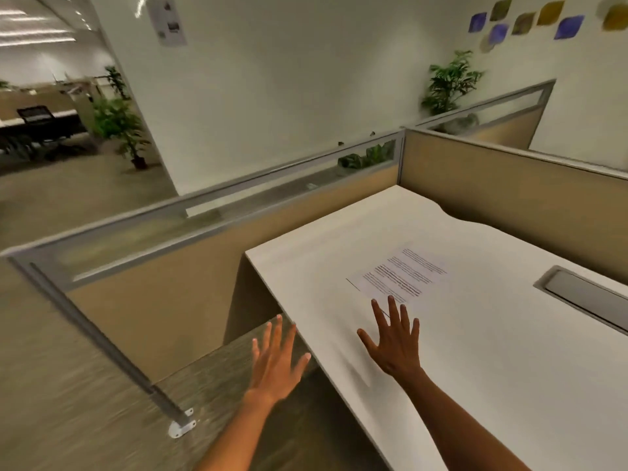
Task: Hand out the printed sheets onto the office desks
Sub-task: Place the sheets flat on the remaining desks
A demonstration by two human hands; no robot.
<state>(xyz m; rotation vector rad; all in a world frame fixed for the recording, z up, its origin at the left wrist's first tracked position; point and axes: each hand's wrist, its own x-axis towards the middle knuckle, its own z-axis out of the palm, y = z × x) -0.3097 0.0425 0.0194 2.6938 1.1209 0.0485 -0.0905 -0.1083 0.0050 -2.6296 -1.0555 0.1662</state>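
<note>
While both hands hang over the scene, neither grip holds anything. Right hand (394,345): fingers spread, palm down, over the counter (475,368); its fingertips reach the near edge of the sheet (402,275), touching or just above it — blur prevents telling which. Left hand (277,362): fingers spread, palm down, empty, beyond the counter's left edge and over the floor (68,385), well apart from the sheet.

Key relation: sheet lies flat on the counter, straight ahead of the right fingertips, on their far side. Its long axis appears to run from near-left to far-right, slanted against the counter's edge; exact outline is faint against the white top. Right hand is clearly nearer; left hand sits to the sheet's near-left, off the counter.

Counts: sheets seen, one; no stack or spare sheets visible in either hand. Counters in reach, one. Hands, two. Right of the sheet, one grey cable tray (584,297) set in the counter. Beyond the sheet, partition (509,198) walls close two sides.

Judgement: this counter looks served; with both hands bare, more sheets must be fetched for further counters.
</note>
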